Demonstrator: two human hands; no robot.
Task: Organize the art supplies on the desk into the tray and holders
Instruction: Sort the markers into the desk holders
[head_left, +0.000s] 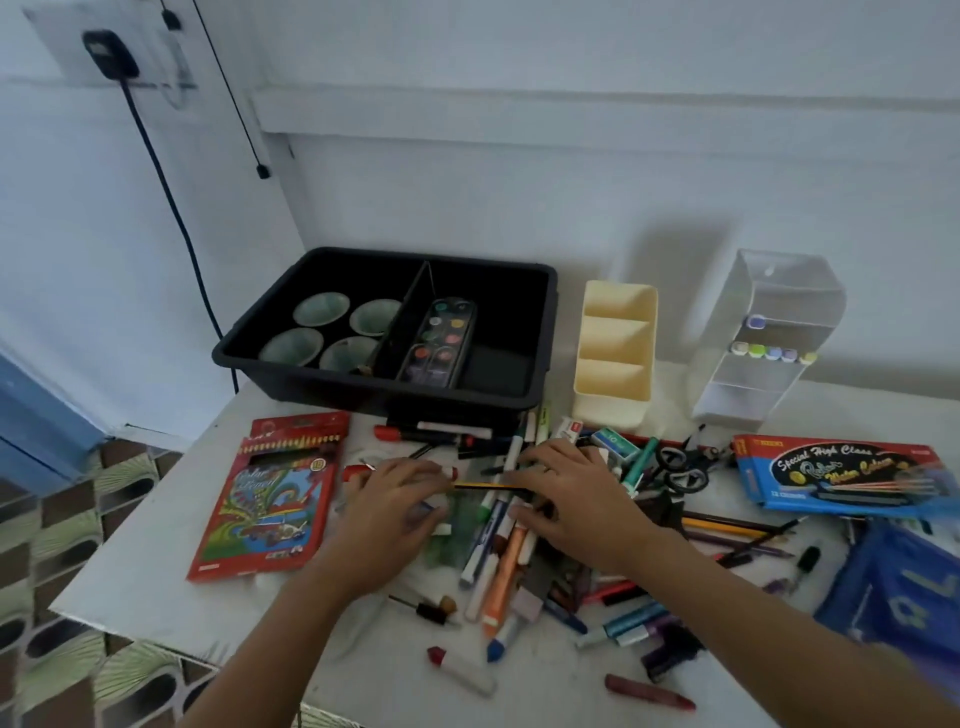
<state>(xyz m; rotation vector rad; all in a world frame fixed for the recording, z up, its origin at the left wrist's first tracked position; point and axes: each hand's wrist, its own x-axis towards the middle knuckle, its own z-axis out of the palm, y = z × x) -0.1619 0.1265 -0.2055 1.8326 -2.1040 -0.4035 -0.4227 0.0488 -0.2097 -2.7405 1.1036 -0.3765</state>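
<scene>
My left hand (395, 499) and my right hand (569, 493) hover over a heap of markers and pens (493, 561) in the middle of the white desk (156, 587). A yellow-and-black pencil (488, 487) stretches between the two hands, one end at my left fingertips, the other tucked under my right fingers. The black tray (540, 332) at the back holds several green bowls (322, 306) and a watercolour palette (441, 343). To its right stand a cream three-slot holder (615, 353) and a clear acrylic holder (769, 332) with several pastel markers.
A red colour-pencil box (270, 499) lies left of my hands. A blue water-colour box (841, 473), black scissors (680, 467), loose pencils (737, 530) and a blue pouch (904, 597) crowd the right side. Crayons (649, 691) lie near the front edge. The desk's left edge drops to a patterned floor.
</scene>
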